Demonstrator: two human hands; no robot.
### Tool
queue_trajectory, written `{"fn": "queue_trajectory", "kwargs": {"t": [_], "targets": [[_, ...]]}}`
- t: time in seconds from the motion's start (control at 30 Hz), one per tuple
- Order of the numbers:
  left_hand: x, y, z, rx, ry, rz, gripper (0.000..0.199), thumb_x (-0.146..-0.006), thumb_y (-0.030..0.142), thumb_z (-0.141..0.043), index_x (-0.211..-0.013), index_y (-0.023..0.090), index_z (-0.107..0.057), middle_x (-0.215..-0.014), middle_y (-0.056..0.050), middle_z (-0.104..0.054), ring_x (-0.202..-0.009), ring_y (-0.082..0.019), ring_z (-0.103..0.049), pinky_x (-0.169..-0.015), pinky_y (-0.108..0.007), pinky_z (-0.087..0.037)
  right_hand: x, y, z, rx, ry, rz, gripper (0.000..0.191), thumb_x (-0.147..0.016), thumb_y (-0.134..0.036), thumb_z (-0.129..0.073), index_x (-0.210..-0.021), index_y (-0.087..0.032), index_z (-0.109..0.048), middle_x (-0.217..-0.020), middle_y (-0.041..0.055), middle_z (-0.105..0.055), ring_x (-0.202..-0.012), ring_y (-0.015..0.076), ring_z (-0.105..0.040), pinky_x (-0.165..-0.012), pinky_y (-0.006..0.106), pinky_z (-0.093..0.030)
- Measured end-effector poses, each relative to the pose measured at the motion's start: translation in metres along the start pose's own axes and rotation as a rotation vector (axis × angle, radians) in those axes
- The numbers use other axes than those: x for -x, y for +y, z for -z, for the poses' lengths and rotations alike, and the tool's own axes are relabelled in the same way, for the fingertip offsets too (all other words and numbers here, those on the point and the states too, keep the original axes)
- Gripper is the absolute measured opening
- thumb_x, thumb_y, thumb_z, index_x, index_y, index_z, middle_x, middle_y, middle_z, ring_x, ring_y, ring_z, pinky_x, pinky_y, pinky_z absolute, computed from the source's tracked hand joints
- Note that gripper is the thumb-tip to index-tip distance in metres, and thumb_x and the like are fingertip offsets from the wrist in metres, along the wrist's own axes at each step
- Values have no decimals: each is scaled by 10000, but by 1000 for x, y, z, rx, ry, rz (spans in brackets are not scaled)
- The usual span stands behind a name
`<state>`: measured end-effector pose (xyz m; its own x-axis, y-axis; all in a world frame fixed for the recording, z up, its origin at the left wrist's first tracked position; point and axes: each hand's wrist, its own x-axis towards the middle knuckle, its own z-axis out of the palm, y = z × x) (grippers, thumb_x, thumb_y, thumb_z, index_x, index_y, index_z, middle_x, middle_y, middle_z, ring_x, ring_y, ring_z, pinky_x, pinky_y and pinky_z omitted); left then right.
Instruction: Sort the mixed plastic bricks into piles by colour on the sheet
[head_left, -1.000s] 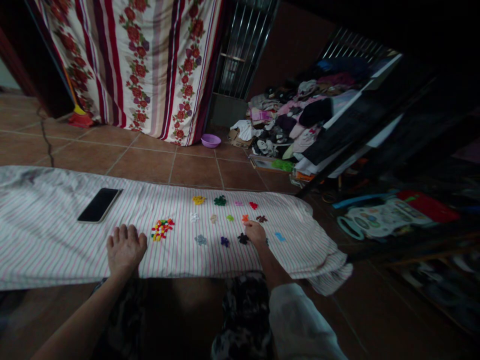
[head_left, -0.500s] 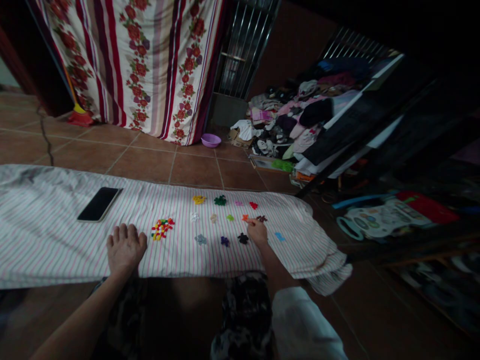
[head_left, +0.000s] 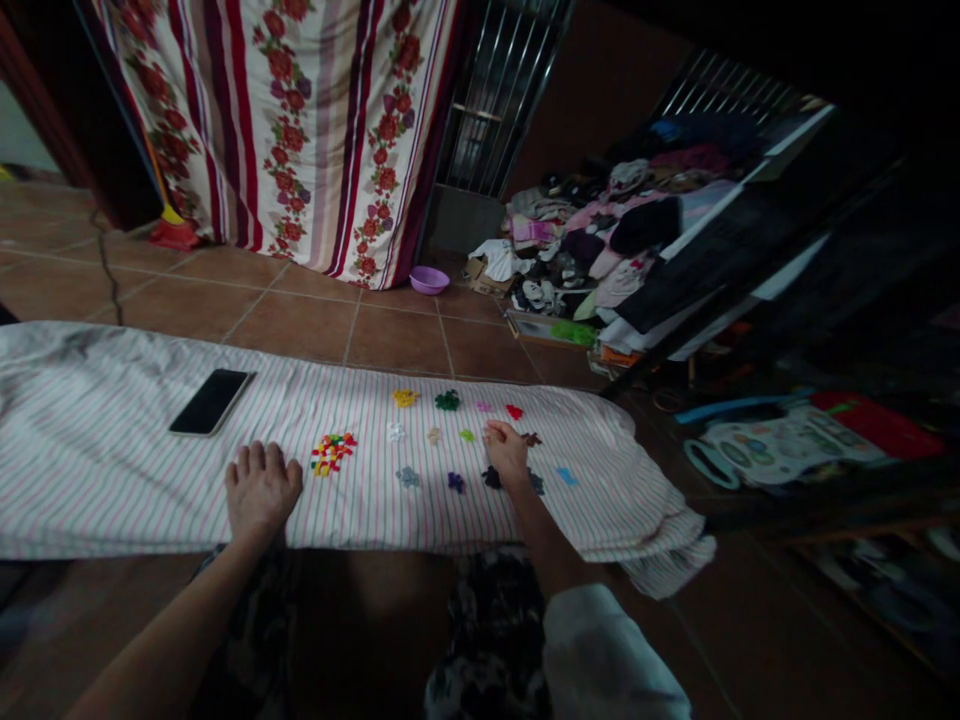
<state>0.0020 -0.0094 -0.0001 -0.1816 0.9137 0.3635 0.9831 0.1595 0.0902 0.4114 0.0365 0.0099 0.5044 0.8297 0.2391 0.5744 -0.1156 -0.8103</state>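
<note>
My left hand point(head_left: 262, 490) lies flat, fingers spread, on the striped cloth point(head_left: 150, 490), just left of a mixed pile of small red, yellow, green and white pieces point(head_left: 334, 453). Over the middle row of sorted piles, my right hand point(head_left: 508, 450) has its fingers drawn together; whatever is between them is too small to make out. It covers the spot where orange pieces lay. Near its fingertips are lime green pieces point(head_left: 466, 435), pink pieces point(head_left: 484, 406) and red pieces point(head_left: 514, 411). Brown pieces point(head_left: 531, 439) and black pieces point(head_left: 491, 478) lie beside the hand.
A phone point(head_left: 212, 402) lies on the cloth at left. Yellow point(head_left: 405, 398), dark green point(head_left: 447, 400), grey point(head_left: 408, 477), purple point(head_left: 456, 482) and blue pieces point(head_left: 567, 476) form other small piles. Beyond are a purple basin point(head_left: 429, 281) and heaped clothes point(head_left: 585, 235).
My right hand has shifted slightly left and away from me, now hiding the orange pieces; a dark grey pile shows beside its wrist. My left hand stays flat. The view has shifted slightly.
</note>
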Motion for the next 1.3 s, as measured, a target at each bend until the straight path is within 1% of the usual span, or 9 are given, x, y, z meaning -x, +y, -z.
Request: {"fn": "queue_trajectory", "kwargs": {"t": [0.23, 0.37, 0.5, 0.6, 0.73, 0.9, 1.0, 1.17, 1.3], "targets": [[-1, 0, -3, 25, -14, 34, 504, -888, 373, -328, -1230, 70, -541, -1360, -231, -506, -1328, -356, -398, -1066, -483, -284, 59, -55, -74, -262, -355, 104, 312, -812, -351, -476, -971, -187, -689, -858, 55, -712, -729, 168, -668, -697, 295, -544], [-1, -1, -5, 19, -7, 22, 508, -892, 371, -326, -1234, 62, -541, -1359, -236, -507, -1328, -360, -401, -1068, -486, -287, 91, -83, -111, -202, -541, 254, 258, -833, -253, -491, -983, -214, -697, -871, 29, -710, -759, 158, -661, -739, 291, -540], [-2, -1, -5, 35, -3, 32, 503, -889, 361, -335, -1233, 63, -547, -1354, -236, -514, -1328, -359, -405, -1067, -492, -292, 107, -107, -133, -27, -593, 370, 267, -834, -138, -500, -987, -214, -706, -972, 48, -711, -907, 168, -641, -874, 296, -498], [-2, -1, -5, 48, 3, 33, 503, -883, 357, -348, -1239, 63, -548, -1353, -238, -517, -1331, -359, -404, -1067, -498, -295, 110, -121, -143, 108, -593, 370, 289, -854, -122, -495, -1026, -227, -704, -1027, 52, -689, -985, 171, -613, -918, 287, -464], [-2, -1, -6, 42, 13, 25, 511, -883, 360, -351, -1241, 55, -550, -1349, -243, -520, -1321, -368, -413, -1061, -503, -303, 108, -134, -154, 239, -599, 334, 332, -883, -135, -465, -1112, -243, -679, -1083, 64, -642, -1007, 176, -594, -894, 273, -450], [-3, -1, -7, 19, 22, 20, 518, -885, 362, -348, -1241, 45, -552, -1347, -245, -521, -1307, -376, -427, -1056, -501, -313, 102, -139, -164, 342, -626, 311, 336, -904, -181, -478, -1181, -258, -652, -1097, 80, -613, -968, 180, -593, -827, 262, -441], [-3, -1, -5, 2, 20, 11, 519, -883, 365, -351, -1239, 44, -552, -1347, -242, -522, -1296, -379, -437, -1050, -497, -323, 101, -141, -167, 393, -627, 283, 305, -908, -198, -495, -1148, -272, -667, -1086, 73, -610, -933, 171, -594, -793, 252, -431], [-3, 0, -4, -12, 12, 11, 521, -887, 368, -348, -1239, 43, -551, -1344, -241, -525, -1292, -377, -441, -1048, -495, -326, 101, -141, -168, 363, -603, 293, 210, -911, -221, -518, -1017, -257, -696, -1040, 53, -620, -927, 157, -591, -788, 234, -419], [-3, 0, -4, -16, 10, 9, 517, -893, 362, -344, -1245, 42, -547, -1351, -244, -518, -1294, -378, -436, -1051, -493, -322, 101, -138, -167, 259, -560, 297, 204, -915, -194, -494, -985, -226, -683, -1014, 43, -642, -889, 139, -598, -819, 229, -426]]}}
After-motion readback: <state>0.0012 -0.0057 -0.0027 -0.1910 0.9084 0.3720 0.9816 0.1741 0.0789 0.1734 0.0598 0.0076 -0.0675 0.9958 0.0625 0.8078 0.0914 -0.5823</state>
